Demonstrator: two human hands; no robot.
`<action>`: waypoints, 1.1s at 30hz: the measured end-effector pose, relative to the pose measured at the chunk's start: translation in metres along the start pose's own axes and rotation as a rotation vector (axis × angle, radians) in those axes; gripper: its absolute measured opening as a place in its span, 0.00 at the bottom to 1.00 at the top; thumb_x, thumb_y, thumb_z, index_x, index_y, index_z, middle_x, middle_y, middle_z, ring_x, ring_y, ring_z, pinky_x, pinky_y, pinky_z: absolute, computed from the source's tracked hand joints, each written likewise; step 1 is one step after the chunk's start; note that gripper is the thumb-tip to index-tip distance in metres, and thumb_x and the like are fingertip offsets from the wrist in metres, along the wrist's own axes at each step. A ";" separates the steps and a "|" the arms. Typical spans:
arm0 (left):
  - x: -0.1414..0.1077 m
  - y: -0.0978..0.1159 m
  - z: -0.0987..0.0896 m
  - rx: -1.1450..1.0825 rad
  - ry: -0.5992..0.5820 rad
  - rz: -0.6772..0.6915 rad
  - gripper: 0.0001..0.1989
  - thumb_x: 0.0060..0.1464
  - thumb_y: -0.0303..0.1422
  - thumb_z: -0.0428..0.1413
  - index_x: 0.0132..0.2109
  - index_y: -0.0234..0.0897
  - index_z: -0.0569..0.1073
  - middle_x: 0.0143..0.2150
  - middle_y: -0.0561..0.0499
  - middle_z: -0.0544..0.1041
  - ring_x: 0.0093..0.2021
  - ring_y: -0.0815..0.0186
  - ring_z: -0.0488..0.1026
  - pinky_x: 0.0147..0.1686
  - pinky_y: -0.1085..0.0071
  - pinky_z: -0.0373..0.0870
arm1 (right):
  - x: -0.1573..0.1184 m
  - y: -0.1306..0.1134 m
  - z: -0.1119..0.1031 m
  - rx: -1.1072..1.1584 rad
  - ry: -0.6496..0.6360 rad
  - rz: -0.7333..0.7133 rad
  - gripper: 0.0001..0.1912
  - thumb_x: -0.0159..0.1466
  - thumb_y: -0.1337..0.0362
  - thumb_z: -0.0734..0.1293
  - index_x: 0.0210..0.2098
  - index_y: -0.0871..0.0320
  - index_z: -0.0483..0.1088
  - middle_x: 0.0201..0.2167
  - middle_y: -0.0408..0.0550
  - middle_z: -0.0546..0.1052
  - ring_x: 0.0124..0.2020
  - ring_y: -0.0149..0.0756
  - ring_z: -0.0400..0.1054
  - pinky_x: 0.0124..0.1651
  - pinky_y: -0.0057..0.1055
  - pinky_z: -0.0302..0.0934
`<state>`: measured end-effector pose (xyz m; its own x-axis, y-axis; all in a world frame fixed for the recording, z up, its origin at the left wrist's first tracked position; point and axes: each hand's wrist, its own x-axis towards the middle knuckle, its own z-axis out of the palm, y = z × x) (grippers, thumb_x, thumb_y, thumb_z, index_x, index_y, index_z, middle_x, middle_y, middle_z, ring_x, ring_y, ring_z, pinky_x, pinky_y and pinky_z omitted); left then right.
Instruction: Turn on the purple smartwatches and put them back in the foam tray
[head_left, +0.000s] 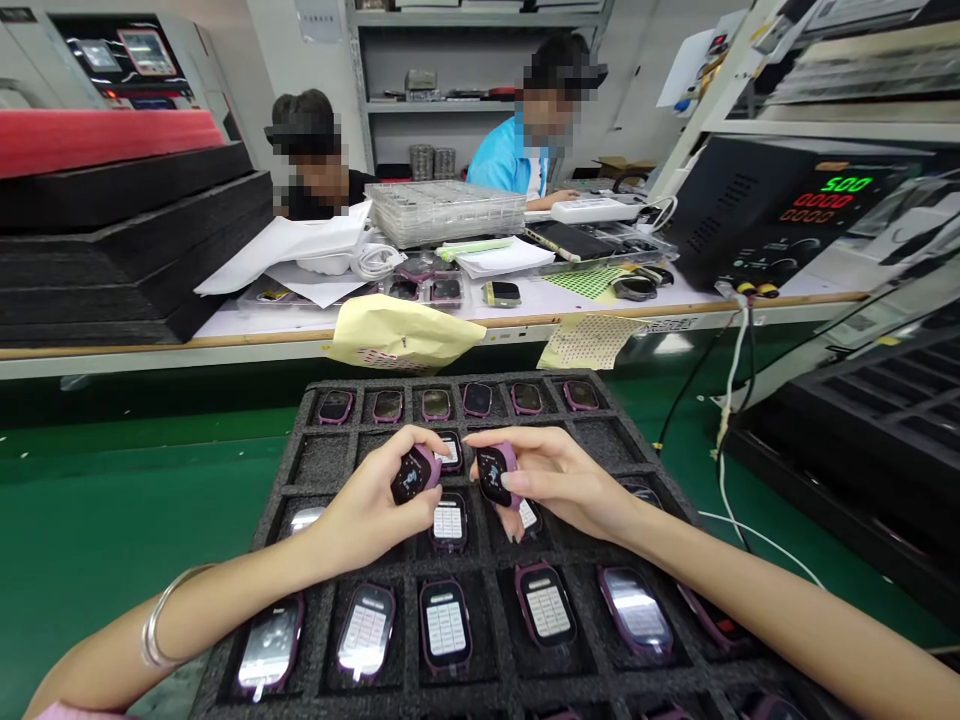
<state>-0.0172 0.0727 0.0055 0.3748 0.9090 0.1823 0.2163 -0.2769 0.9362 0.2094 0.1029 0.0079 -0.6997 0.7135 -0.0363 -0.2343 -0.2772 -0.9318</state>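
1. In my left hand [367, 515] I have a rounded purple-framed smartwatch body with a glossy black face [411, 475], held just above the tray. My curled fingers [416, 442] are clamped around it, with the thumb against its edge.
2. My right hand [559, 480] holds a matching purple-and-black watch body [495, 475] close beside the first. Its slender fingers [510, 440] and thumb are pinched together on the frame.
3. Both bodies look small, light and stiff. The glossy faces may be slippery and easily scratched, so I would grip them by the purple frames.
4. Below them lies a black foam tray [465, 385] with square pockets, holding rows of purple-framed watches with keypad-printed screens [448, 620].
5. A thin silver bangle [161, 620] circles my left wrist.
6. Beyond, a long workbench [525, 310] carries stacked clear plastic trays [442, 212], a pale yellow sheet [397, 335] and a power supply with lit digits [787, 210]. Two co-workers [510, 150] sit across it.
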 end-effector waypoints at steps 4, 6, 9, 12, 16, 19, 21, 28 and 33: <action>0.000 0.000 -0.001 -0.067 0.005 -0.019 0.12 0.55 0.27 0.53 0.47 0.38 0.65 0.34 0.54 0.66 0.33 0.67 0.64 0.34 0.72 0.61 | 0.001 -0.002 0.001 -0.015 0.000 -0.019 0.21 0.59 0.66 0.73 0.51 0.62 0.72 0.34 0.51 0.77 0.23 0.32 0.73 0.27 0.28 0.70; 0.000 0.001 -0.002 -0.054 0.011 -0.021 0.12 0.54 0.26 0.53 0.46 0.38 0.66 0.34 0.54 0.66 0.33 0.67 0.64 0.34 0.73 0.61 | 0.001 -0.002 0.001 -0.023 -0.007 -0.016 0.21 0.59 0.66 0.73 0.51 0.61 0.72 0.35 0.52 0.77 0.23 0.33 0.73 0.27 0.28 0.70; 0.000 0.001 -0.003 -0.008 0.017 -0.014 0.11 0.53 0.25 0.52 0.45 0.38 0.66 0.34 0.54 0.66 0.35 0.66 0.64 0.35 0.73 0.61 | 0.001 -0.002 0.000 -0.027 -0.010 -0.018 0.20 0.60 0.67 0.72 0.52 0.61 0.72 0.35 0.52 0.77 0.23 0.33 0.73 0.27 0.28 0.70; 0.000 0.002 -0.003 -0.020 0.011 -0.003 0.13 0.53 0.24 0.52 0.46 0.39 0.65 0.34 0.54 0.65 0.35 0.67 0.64 0.35 0.73 0.61 | 0.001 -0.002 -0.001 -0.029 -0.007 -0.048 0.20 0.60 0.67 0.73 0.52 0.62 0.72 0.32 0.51 0.77 0.23 0.33 0.73 0.28 0.28 0.70; -0.001 0.004 -0.003 -0.010 0.013 0.000 0.12 0.52 0.21 0.52 0.43 0.38 0.65 0.33 0.55 0.65 0.33 0.69 0.63 0.33 0.74 0.60 | 0.001 -0.002 -0.002 -0.033 -0.016 -0.044 0.19 0.60 0.68 0.72 0.52 0.61 0.72 0.35 0.53 0.78 0.23 0.34 0.74 0.27 0.28 0.70; -0.003 0.004 -0.003 -0.051 0.061 0.014 0.13 0.53 0.23 0.53 0.46 0.39 0.65 0.32 0.56 0.64 0.30 0.70 0.62 0.30 0.74 0.59 | 0.001 -0.003 -0.001 -0.020 -0.027 -0.068 0.20 0.60 0.68 0.72 0.52 0.60 0.72 0.37 0.53 0.78 0.23 0.34 0.75 0.27 0.28 0.71; -0.005 0.004 -0.003 -0.090 0.088 0.028 0.14 0.54 0.24 0.53 0.48 0.39 0.65 0.31 0.56 0.64 0.29 0.70 0.62 0.29 0.75 0.59 | 0.000 -0.005 0.000 0.001 -0.044 -0.095 0.20 0.60 0.69 0.72 0.52 0.60 0.72 0.38 0.53 0.78 0.24 0.34 0.75 0.27 0.28 0.71; -0.003 0.002 -0.005 -0.122 0.107 -0.011 0.14 0.53 0.24 0.54 0.47 0.39 0.65 0.31 0.57 0.65 0.30 0.70 0.63 0.31 0.75 0.61 | -0.001 -0.007 0.002 -0.005 -0.057 -0.052 0.21 0.61 0.69 0.71 0.53 0.62 0.70 0.38 0.54 0.78 0.25 0.36 0.76 0.28 0.29 0.72; 0.001 -0.003 -0.004 -0.409 -0.046 -0.150 0.26 0.48 0.23 0.58 0.53 0.40 0.61 0.37 0.54 0.67 0.36 0.69 0.67 0.36 0.74 0.66 | 0.003 -0.004 0.005 -0.011 -0.052 0.076 0.23 0.63 0.65 0.68 0.56 0.62 0.64 0.45 0.59 0.75 0.31 0.41 0.77 0.32 0.32 0.73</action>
<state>-0.0208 0.0755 0.0044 0.4085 0.9123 0.0300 -0.0996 0.0119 0.9950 0.2050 0.1029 0.0136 -0.7495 0.6561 -0.0883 -0.1723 -0.3222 -0.9309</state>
